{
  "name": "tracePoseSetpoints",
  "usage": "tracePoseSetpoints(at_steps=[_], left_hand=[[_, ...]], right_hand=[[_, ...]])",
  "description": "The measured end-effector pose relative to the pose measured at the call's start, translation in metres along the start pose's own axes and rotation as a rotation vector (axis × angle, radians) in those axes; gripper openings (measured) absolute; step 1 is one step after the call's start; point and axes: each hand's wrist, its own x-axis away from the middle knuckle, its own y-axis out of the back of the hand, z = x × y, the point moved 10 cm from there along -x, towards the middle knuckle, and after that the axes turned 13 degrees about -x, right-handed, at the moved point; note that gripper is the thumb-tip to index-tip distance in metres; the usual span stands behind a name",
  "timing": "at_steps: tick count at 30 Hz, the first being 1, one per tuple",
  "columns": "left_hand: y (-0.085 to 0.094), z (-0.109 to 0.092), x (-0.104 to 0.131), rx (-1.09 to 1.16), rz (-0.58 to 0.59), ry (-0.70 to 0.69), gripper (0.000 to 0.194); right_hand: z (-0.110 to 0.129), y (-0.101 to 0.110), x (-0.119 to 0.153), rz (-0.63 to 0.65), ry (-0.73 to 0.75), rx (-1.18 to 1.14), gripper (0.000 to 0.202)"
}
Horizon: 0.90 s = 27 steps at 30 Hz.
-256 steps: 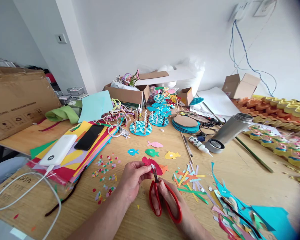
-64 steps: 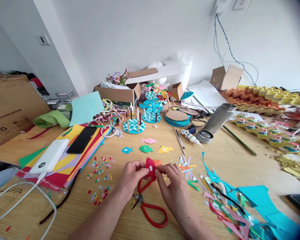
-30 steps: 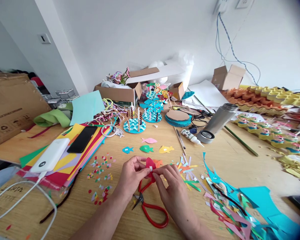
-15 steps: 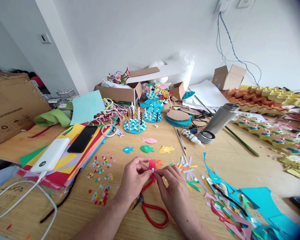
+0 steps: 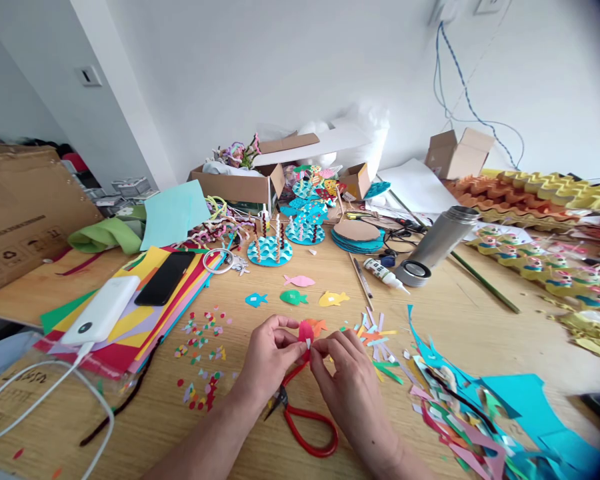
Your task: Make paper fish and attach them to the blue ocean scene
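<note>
My left hand [image 5: 270, 350] pinches a red paper cutout [image 5: 306, 330], partly hidden by my fingers. On its near side sits a small white piece [image 5: 308, 343], perhaps tape. The fingertips of my right hand [image 5: 347, 370] are closed at that white piece. Under my hands lie red-handled scissors [image 5: 313, 433], blades toward the left. An orange paper cutout [image 5: 318, 327] shows just behind the red one. Farther back lie a pink paper fish [image 5: 299, 281], a green one [image 5: 294, 297], a blue one [image 5: 256, 300] and a yellow one [image 5: 333, 298], some bearing small white patches.
Paper dots [image 5: 203, 353] are scattered to the left, beside coloured sheets carrying a phone [image 5: 165, 279] and a power bank [image 5: 101, 311]. Paper scraps [image 5: 455, 413] spread on the right. A glue bottle [image 5: 385, 273] lies near a steel flask [image 5: 443, 237]. Blue decorated discs [image 5: 270, 252] stand behind.
The red cutout has tilted slightly between my hands, and less of its lower end shows. My right fingers have shifted a little at the white piece. Everything else stays put.
</note>
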Motion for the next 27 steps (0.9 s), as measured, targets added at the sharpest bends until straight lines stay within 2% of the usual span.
tracePoseSetpoints(at_steps=[13, 27], left_hand=[[-0.001, 0.003, 0.001, 0.121, 0.029, 0.051, 0.038], [0.003, 0.002, 0.0, 0.118, 0.008, 0.067, 0.04]], right_hand=[[-0.016, -0.003, 0.0, 0.01, -0.133, -0.155, 0.019], [-0.03, -0.007, 0.0, 0.042, -0.263, -0.266, 0.019]])
